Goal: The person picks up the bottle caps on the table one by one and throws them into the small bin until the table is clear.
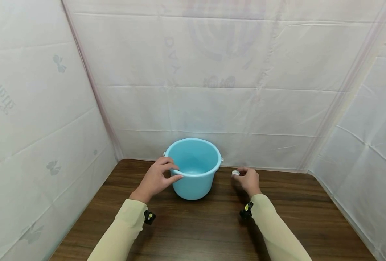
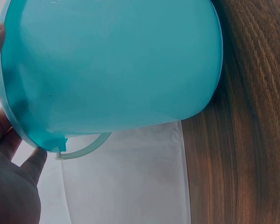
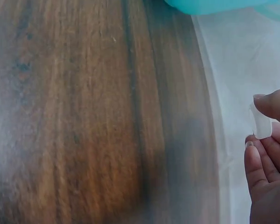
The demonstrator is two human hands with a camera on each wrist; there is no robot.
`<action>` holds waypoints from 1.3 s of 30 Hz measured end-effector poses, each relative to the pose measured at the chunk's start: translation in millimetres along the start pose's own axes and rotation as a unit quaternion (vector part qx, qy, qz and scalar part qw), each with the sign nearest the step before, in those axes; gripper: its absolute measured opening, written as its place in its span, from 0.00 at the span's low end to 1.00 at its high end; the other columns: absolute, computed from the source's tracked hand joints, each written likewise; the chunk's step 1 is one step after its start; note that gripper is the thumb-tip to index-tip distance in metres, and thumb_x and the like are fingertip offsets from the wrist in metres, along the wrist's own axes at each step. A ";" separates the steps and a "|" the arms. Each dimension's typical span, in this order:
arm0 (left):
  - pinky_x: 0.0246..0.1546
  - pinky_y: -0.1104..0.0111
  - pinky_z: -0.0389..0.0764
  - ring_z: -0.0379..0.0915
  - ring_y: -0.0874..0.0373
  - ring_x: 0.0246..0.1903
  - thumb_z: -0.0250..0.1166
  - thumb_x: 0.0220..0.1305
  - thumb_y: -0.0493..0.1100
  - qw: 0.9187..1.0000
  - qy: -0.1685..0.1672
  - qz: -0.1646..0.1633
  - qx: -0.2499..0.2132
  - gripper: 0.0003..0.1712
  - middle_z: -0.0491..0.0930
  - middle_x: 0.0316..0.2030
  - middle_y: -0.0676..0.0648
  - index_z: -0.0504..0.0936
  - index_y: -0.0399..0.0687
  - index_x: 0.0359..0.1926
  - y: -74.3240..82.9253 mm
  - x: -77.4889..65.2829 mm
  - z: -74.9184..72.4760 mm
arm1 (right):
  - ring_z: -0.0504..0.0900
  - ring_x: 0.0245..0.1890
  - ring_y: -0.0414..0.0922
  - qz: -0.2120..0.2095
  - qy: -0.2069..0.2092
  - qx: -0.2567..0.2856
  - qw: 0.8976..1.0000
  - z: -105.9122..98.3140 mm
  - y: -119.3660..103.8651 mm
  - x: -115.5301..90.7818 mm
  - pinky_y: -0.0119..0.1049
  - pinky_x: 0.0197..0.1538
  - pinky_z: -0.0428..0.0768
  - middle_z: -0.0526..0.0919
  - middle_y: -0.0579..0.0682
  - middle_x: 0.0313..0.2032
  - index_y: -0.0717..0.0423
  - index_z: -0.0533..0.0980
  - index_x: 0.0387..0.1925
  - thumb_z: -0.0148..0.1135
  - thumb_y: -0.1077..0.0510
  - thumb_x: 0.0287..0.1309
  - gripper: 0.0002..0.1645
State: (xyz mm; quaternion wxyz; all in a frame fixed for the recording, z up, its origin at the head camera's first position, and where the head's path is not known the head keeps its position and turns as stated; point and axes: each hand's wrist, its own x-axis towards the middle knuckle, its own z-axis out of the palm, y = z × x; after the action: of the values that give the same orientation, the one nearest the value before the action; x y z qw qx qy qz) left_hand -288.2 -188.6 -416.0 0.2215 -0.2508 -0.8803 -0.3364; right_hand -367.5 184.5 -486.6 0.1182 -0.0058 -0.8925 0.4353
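A light-blue bucket point(image 1: 194, 186) stands upright on the table near the back sheet. My left hand point(image 1: 155, 180) holds its rim at the left front, with the thumb at the outer front edge; in the left wrist view that hand point(image 2: 13, 186) lies along the rim, close to the handle mount. To the right of the bucket, my right hand point(image 1: 249, 180) pinches a small white round cap point(image 1: 235, 173) between thumb and fingers. The right wrist view shows the cap point(image 3: 261, 122) from its side, held apart from the bucket.
The dark wooden table point(image 1: 193, 232) carries the bucket. White sheeting point(image 1: 212, 72) closes off the back, and more hangs at the left and right sides. A pale bail handle point(image 2: 86, 148) hangs behind the bucket. Each wrist bears a small black device point(image 1: 149, 217).
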 end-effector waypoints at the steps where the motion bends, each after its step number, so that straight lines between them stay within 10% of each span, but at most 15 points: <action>1: 0.64 0.52 0.79 0.71 0.58 0.51 0.80 0.55 0.52 1.000 0.000 -0.001 0.000 0.12 0.79 0.44 0.54 0.90 0.57 0.38 -0.1 0.0 0.1 | 0.85 0.46 0.54 -0.004 -0.002 0.000 1.000 -1.4 -0.9 -0.4 0.46 0.47 0.84 0.88 0.60 0.45 0.63 0.86 0.47 0.77 0.57 0.55 0.19; 39: 0.64 0.51 0.78 0.73 0.56 0.52 0.80 0.55 0.51 1.000 0.010 0.009 -0.005 0.12 0.80 0.44 0.54 0.90 0.56 0.38 -1.1 0.7 1.3 | 0.85 0.46 0.49 -0.059 -0.032 0.059 0.996 -39.5 -42.7 -26.4 0.27 0.42 0.82 0.88 0.57 0.47 0.57 0.85 0.52 0.78 0.51 0.57 0.23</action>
State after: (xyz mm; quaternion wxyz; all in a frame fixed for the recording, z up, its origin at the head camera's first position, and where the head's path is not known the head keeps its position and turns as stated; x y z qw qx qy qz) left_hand -289.6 -188.2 -417.0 0.2318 -0.2562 -0.8742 -0.3411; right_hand -329.3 185.6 -435.4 0.1149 0.0678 -0.8673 0.4796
